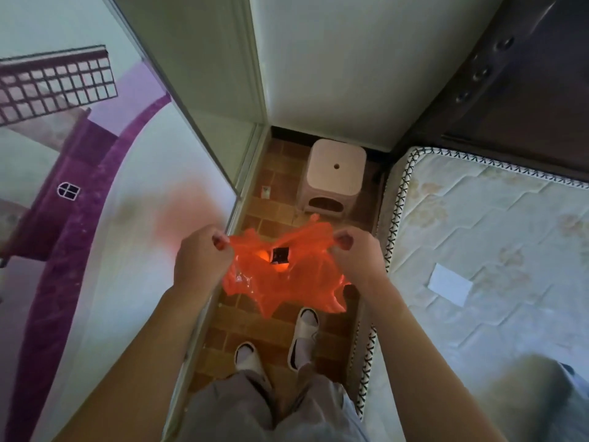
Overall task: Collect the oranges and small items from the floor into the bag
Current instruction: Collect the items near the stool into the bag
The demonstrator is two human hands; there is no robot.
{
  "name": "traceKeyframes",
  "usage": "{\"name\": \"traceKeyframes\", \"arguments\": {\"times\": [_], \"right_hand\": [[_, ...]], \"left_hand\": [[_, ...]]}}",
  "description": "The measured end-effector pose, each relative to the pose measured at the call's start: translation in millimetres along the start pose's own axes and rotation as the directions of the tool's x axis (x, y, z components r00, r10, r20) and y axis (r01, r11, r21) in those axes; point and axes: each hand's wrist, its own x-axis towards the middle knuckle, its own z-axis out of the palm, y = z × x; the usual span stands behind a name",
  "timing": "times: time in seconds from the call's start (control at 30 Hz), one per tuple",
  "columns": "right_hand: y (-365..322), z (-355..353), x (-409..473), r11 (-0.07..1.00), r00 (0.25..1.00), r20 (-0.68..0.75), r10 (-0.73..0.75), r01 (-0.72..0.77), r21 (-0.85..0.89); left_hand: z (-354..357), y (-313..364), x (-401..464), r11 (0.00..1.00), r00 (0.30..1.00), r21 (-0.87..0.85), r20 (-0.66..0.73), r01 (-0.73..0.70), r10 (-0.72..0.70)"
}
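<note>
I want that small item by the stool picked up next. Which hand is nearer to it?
Left. The left hand grips the bag below and left of the item on the floor; the right hand grips the bag's far side, further away.

no readable text, label, brand or number anywhere in view.

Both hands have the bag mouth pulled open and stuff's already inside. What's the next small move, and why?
Probably step toward the small pale item lying on the tile floor beside the stool, the only loose thing visible. The left hand and right hand each pinch an edge of the orange bag, where a glowing orange and a dark packet already sit.
</note>
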Motion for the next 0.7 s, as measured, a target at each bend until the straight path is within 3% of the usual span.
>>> {"name": "traceKeyframes", "arguments": {"times": [0.4, 0.7], "right_hand": [[-12, 12, 48, 0.996, 0.999, 0.028, -0.026, 0.028, -0.087], [-7, 34, 87, 0.999, 0.999, -0.015, 0.031, -0.031, 0.011]], "left_hand": [[17, -29, 48, 0.997, 0.998, -0.065, 0.045, 0.044, -0.041], [33, -42, 85, 0.997, 0.995, -0.060, 0.086, 0.054, -0.049]]}}
